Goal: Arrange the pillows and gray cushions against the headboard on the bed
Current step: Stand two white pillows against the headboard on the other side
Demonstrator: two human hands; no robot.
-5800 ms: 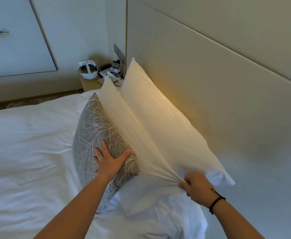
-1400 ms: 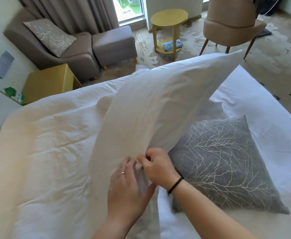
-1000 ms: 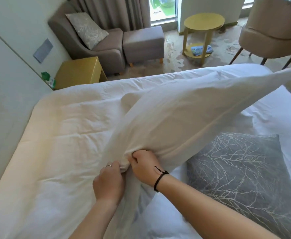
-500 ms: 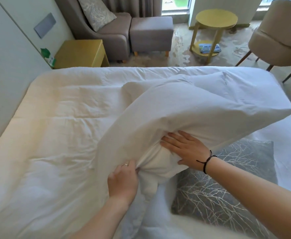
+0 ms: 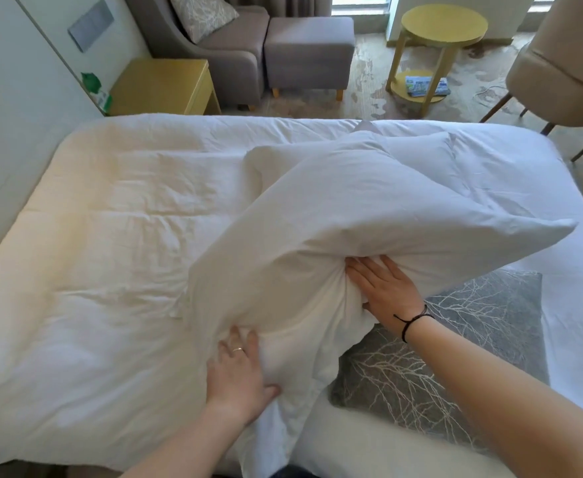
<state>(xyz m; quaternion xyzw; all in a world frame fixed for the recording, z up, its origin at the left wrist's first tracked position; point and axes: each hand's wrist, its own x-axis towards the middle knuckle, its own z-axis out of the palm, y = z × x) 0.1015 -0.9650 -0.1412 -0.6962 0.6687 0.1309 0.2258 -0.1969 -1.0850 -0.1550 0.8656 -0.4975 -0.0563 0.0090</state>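
Two bare forearms enter from the lower edge, no sleeves visible on either. Left hand [image 5: 238, 377]: a thin, pale metallic ring [image 5: 237, 349] encircles one of the fingers [image 5: 253, 345]. Right hand [image 5: 385, 293]: a thin black cord bracelet [image 5: 410, 322] loops the wrist in two strands, one with a small knot. Nails are short and unpainted.

A large white pillow [image 5: 369, 215] is lifted over the bed [image 5: 104, 257]. The left hand [image 5: 240, 377] grips its bunched lower corner, thumb pressed into the fabric; the right hand [image 5: 383, 291] lies flat, fingers spread, against its underside. 1 gray cushion [image 5: 455, 357] with a pale branch pattern lies flat beneath the right forearm.
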